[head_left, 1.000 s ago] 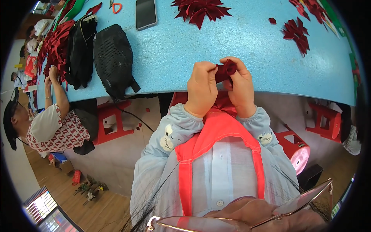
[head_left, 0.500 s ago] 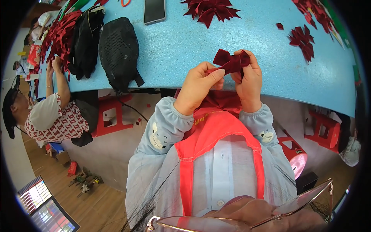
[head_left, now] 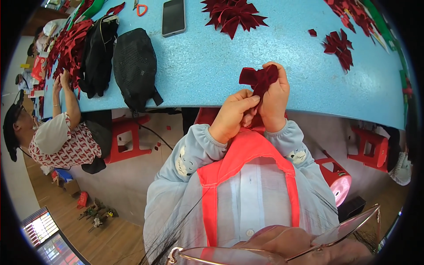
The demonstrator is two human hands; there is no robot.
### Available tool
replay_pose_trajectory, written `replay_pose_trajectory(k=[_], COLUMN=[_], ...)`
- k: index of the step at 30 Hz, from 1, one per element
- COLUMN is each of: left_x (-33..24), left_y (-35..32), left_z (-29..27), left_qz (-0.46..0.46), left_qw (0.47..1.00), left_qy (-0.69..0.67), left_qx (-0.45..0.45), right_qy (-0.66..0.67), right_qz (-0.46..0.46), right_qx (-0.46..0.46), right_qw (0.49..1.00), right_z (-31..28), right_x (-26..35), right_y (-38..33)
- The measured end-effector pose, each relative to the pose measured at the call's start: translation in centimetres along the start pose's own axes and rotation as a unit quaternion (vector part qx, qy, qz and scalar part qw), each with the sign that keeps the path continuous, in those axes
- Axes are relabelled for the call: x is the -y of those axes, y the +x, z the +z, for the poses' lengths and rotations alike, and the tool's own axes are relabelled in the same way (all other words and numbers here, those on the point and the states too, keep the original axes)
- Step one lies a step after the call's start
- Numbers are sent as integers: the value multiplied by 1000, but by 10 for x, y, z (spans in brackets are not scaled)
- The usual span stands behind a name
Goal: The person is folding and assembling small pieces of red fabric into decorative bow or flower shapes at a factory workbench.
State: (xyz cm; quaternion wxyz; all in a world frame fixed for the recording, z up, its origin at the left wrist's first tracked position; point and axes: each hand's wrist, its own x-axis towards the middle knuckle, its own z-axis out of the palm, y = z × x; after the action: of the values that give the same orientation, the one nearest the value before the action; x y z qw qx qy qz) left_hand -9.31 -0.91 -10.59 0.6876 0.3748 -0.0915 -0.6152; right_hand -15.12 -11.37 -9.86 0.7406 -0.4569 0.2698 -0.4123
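As seen from the head view, you hold a dark red velvet bow [head_left: 258, 80] up between both hands, above the near edge of the blue table [head_left: 198, 62]. Your left hand [head_left: 235, 111] pinches the bow's lower part, thumb on top; your right hand [head_left: 276, 99] grips its right side, fingers curled behind the loop. One loop sticks out free toward your left. Beyond, on the tabletop: a large dark red ribbon cluster [head_left: 234, 17], a phone [head_left: 173, 18] to its left, orange-handled scissors [head_left: 141, 10] partly visible. Off to your right, a smaller ribbon cluster [head_left: 339, 49] near a small red scrap [head_left: 312, 32]. Left of you, a black mesh bag [head_left: 135, 66]; past it, a seated co-worker [head_left: 66, 143] reaches toward a red ribbon heap [head_left: 73, 42].
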Motion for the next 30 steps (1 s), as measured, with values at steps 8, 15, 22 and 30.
replay_pose_trajectory(k=[8, 15, 22, 30], left_x=[-35, -26, -4, -5], left_y=[-4, 2, 17, 13], left_z=[13, 21, 19, 25], left_qz=[125, 152, 341, 323], left_qw=[977, 963, 884, 895], left_qy=[111, 109, 225, 197], left_qx=[-133, -192, -225, -236], right_qy=[-35, -97, -134, -202], right_qz=[17, -40, -85, -175], right_qx=[67, 156, 113, 100], right_qw=[997, 982, 981, 958], right_z=[-1, -7, -11, -12], right_x=[1, 4, -7, -9], right_y=[-3, 1, 0, -1])
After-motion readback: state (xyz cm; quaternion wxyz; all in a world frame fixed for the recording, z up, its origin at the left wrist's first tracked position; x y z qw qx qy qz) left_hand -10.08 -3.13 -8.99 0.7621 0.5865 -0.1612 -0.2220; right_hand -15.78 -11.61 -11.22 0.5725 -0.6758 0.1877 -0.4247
